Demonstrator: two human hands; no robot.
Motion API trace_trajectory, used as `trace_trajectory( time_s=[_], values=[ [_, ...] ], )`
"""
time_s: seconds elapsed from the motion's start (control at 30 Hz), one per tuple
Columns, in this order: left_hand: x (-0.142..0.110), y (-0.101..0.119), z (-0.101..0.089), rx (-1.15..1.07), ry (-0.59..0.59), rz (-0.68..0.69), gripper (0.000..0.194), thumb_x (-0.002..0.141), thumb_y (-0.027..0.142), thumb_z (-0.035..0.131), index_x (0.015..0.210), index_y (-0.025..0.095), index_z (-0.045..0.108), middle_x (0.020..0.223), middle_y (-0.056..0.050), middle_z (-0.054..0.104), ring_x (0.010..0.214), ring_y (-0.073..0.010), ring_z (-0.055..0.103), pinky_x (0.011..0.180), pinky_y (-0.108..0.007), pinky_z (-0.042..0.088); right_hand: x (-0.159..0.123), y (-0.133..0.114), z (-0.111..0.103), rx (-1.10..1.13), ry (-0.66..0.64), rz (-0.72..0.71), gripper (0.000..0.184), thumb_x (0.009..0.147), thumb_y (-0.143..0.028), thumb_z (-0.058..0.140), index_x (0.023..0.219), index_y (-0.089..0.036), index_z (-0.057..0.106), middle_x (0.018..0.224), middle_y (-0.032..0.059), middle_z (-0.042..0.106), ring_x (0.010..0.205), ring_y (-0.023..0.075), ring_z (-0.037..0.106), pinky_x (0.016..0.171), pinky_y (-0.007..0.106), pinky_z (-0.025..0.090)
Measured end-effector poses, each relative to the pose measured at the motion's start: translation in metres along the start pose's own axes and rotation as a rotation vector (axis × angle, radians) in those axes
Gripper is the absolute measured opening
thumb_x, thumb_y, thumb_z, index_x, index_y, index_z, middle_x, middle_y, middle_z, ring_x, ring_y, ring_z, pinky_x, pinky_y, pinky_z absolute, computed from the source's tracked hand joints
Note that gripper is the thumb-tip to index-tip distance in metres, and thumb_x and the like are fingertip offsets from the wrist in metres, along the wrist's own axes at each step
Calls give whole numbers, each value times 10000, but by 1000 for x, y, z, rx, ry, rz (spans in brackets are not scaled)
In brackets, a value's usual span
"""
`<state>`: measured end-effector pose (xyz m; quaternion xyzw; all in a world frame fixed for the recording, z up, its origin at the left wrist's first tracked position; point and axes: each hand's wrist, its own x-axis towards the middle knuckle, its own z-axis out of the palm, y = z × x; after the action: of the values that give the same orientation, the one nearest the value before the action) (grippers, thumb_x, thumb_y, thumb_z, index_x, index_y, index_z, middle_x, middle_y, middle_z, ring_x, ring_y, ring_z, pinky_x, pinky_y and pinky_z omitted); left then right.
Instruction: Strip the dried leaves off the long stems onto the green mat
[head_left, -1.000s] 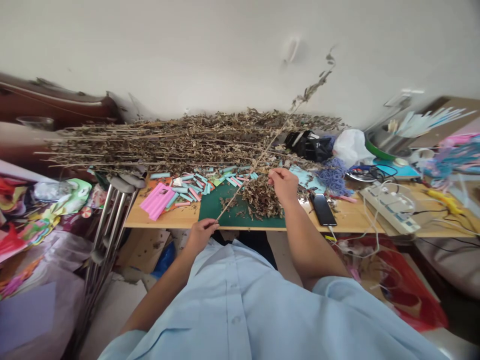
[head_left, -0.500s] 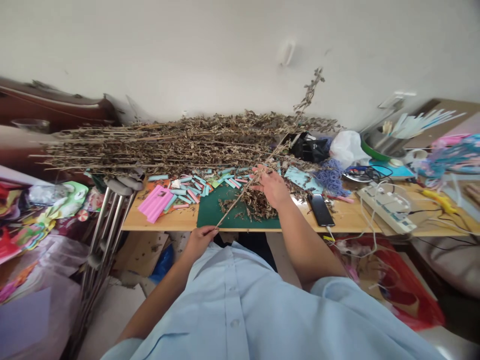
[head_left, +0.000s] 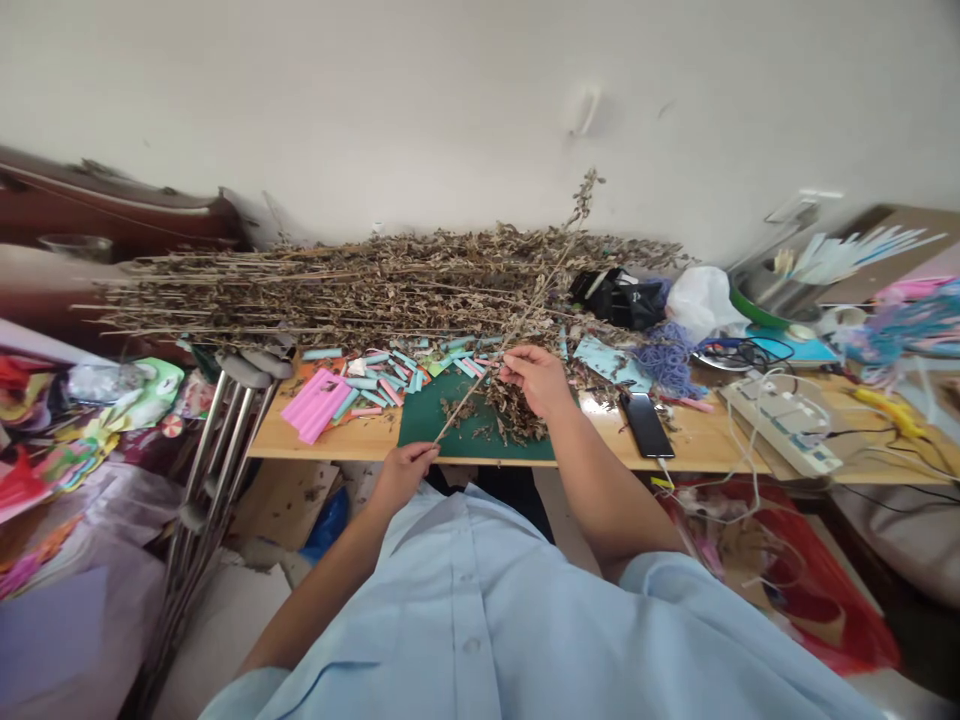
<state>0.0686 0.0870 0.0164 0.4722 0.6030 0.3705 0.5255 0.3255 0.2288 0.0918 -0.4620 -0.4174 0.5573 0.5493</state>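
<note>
Gripping a dried leafy stem (head_left: pixel 466 405) low down in the left hand (head_left: pixel 403 477), right hand (head_left: pixel 534 381) pinching it further up, just over a green cutting mat (head_left: pixel 439 425) on the desk (head_left: pixel 712 447)

Plain white wall (head_left: pixel 420 110) along the far side; wooden table (head_left: pixel 697 445) beneath it; brown upholstered furniture (head_left: pixel 112 215) far left; pale floor (head_left: pixel 217 640) near left.

Bright even light, right hand (head_left: pixel 536 382) in sharp focus, bowed edges
</note>
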Motion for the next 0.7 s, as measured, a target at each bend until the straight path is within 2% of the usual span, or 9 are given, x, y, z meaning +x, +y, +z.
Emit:
trace_trajectory(
  time_s=[0.17,0.37,0.53,0.7],
  values=[
    [-1,4,-3,50,16,13,497,773,532,655,1004,109,776,540,30,496,509,-102,405,503,-233,303,12,7,-14,-201,88,-132,286,633,-387,822,791,-184,696,640,-6,683,591,157,655,653,331,584],
    [-1,-3,-3,58,24,19,499,778,539,651,1010,116,777,559,18,524,522,-110,422,510,-232,309,9,9,-15,-311,-14,-105,230,662,-374,786,770,-189,701,627,7,692,610,176,671,682,339,574],
    [-3,-8,-8,88,6,7,494,803,549,631,1029,132,771,566,24,494,529,-106,399,496,-223,280,21,15,-19,-344,132,-168,207,660,-330,751,796,-186,690,673,4,704,624,182,674,687,345,570],
    [-8,-7,-12,154,-7,26,444,823,536,604,917,137,774,574,20,500,554,-108,397,520,-224,285,37,19,-22,-486,117,-237,149,686,-320,711,733,-185,667,701,4,708,662,182,669,710,339,561]
  ],
)
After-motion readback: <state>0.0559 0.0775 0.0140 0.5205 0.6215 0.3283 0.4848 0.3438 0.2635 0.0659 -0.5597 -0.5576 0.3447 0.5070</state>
